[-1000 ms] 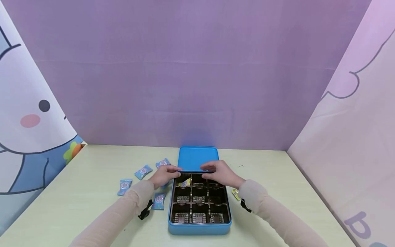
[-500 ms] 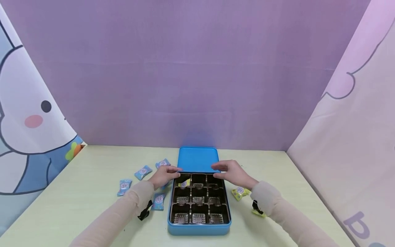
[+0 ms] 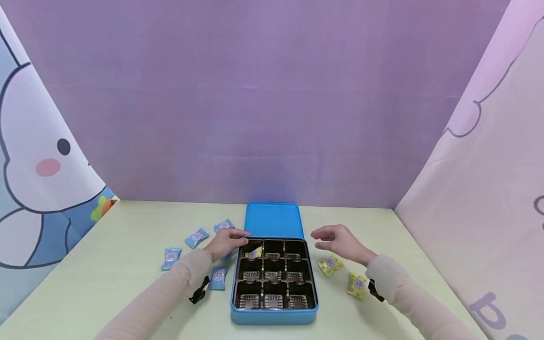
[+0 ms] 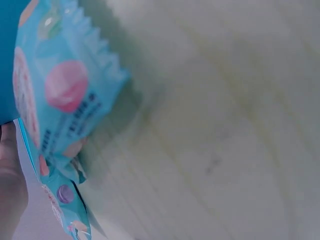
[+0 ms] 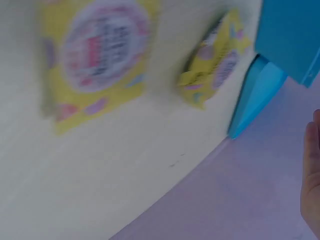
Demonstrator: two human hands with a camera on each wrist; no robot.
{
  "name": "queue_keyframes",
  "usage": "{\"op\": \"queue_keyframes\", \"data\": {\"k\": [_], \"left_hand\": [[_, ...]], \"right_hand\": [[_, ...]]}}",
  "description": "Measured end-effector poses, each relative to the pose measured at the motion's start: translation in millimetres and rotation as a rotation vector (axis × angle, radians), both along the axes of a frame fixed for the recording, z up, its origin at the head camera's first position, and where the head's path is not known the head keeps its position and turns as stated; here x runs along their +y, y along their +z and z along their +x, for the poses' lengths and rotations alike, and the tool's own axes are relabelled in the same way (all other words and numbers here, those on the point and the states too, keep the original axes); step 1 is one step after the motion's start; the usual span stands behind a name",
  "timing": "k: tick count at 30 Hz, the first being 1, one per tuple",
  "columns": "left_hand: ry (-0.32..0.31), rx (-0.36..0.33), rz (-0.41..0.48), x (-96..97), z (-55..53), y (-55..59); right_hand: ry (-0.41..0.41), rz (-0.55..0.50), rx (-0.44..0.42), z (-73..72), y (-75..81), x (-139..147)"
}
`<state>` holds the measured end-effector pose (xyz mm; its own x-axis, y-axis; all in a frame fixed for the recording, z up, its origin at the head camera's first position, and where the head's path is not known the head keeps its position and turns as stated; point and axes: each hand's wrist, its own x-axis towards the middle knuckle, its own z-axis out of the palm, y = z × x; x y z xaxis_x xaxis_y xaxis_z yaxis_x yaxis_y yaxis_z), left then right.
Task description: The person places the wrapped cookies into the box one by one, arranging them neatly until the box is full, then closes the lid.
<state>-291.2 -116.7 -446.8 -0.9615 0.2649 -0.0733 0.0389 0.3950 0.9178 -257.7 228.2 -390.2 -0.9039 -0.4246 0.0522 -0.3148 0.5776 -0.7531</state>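
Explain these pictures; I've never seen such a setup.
No machine here: a person works bare-handed. The wide view comes from a head camera, the two close views from wrist cameras. On the table stands a blue tin, its lid open behind it. Its dark tray has nine compartments, with a yellow packet in the far left one. Blue packets lie left of the tin, two yellow packets right. The left hand is at the tin's far left corner; any grip is unclear. The right hand hovers right of the tin, visibly holding nothing.
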Motion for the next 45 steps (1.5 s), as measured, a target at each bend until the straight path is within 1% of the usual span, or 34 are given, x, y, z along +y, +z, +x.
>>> {"op": "queue_keyframes", "data": {"k": [4, 9, 14, 19, 22, 30, 37, 38, 40, 44, 45], "left_hand": [[-0.001, 0.002, 0.001, 0.6, 0.1, 0.1], [-0.022, 0.011, -0.004, 0.6, 2.3, 2.8], [-0.022, 0.013, 0.0, 0.0, 4.5, 5.7], [-0.019, 0.006, 0.0, -0.3, 5.1, 5.4], [-0.012, 0.009, 0.002, 0.4, 5.3, 5.2], [-0.004, 0.011, 0.008, 1.0, 4.2, 4.7], [-0.001, 0.013, 0.013, 1.0, 3.2, 1.3], [0.001, 0.013, 0.012, 1.5, 3.8, 2.1], [0.001, 0.015, 0.012, 2.5, 8.3, 7.8], [0.001, 0.015, 0.01, 2.7, 9.3, 9.9], [-0.001, 0.016, 0.013, 2.3, 8.7, 9.0]], "right_hand": [[0.006, -0.008, -0.028, 0.2, -9.2, 15], [0.012, -0.014, -0.059, 0.9, -25.4, 28], [0.016, -0.013, -0.087, 2.0, -37.4, 33], [0.012, -0.009, -0.12, 2.8, -46.3, 35], [0.007, 0.006, -0.121, 2.7, -51.2, 36], [-0.004, 0.031, -0.07, 2.2, -56.7, 36], [-0.04, 0.008, -0.069, 4.8, -60.3, 34], [-0.046, 0.005, -0.066, 5.4, -60.6, 34], [-0.057, -0.002, -0.061, 6.4, -61.3, 33], [-0.08, 0.002, -0.047, 7.1, -62.1, 33], [-0.084, 0.004, -0.044, 7.0, -62.7, 33]]}}
